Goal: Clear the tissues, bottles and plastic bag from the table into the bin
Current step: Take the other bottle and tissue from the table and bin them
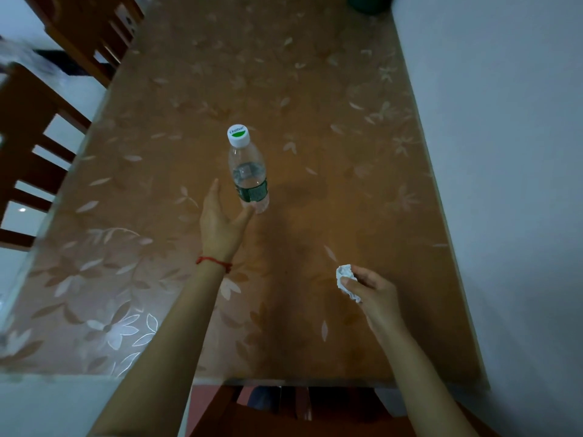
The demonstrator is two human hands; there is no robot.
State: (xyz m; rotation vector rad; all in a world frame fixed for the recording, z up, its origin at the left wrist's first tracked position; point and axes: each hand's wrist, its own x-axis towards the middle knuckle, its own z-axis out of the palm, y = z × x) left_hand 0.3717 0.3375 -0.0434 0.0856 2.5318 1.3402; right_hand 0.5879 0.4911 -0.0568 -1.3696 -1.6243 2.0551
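A clear plastic bottle (248, 170) with a white cap and a green label stands upright in the middle of the brown flowered table (315, 89). My left hand (220, 220) is open just left of the bottle's base, thumb tip touching or nearly touching it. My right hand (372, 290) hovers over the table's near right part, shut on a crumpled white tissue (345, 279). A dark green round container (367, 3), possibly the bin, shows partly at the far edge of the table.
Wooden chairs (34, 146) stand along the table's left side. A white wall (504, 152) runs close along the table's right edge. The seat of another chair (284, 414) is below the near edge.
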